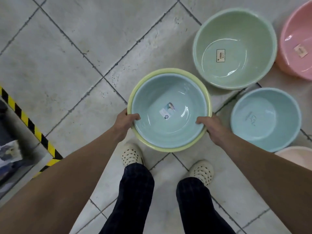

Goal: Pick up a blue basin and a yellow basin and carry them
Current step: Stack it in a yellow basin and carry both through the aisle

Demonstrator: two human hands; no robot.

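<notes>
- Seen from my head camera: a blue basin [169, 109] sits nested inside a yellow basin [135, 93], so that only the yellow rim shows as a ring around it, and I hold the pair out in front of me above the tiled floor [67, 56].
- My left hand [125, 122] grips the near-left edge of the stack, thumb hooked over both rims and into the blue bowl; the fingers go under the yellow wall and are hidden.
- My right hand [211, 127] mirrors it on the near-right edge, thumb over the rims, clamped on the same stack.
- Nesting appears to be the point of the arrangement: one two-handed grip carries both basins, and thumbs pressing across both rims keep the inner bowl from sliding or lifting out.
- The stack hangs roughly level just ahead of my pale perforated shoes [132, 156]; I judge it off the floor, though the view straight down does not show the gap plainly.
- To my right, other basins rest on the floor: a green basin [234, 48], a second, smaller blue basin [265, 119] beside it, a pink basin [297, 41] at the frame edge, and a pale one half hidden behind my right forearm.
- A paper label [168, 110] is stuck in the bottom of the held blue basin.
- Black-and-yellow hazard tape [30, 122] marks a ledge at my left, something to steer clear of when walking off.
- By my reading, pickup is done and carrying is what remains.
</notes>
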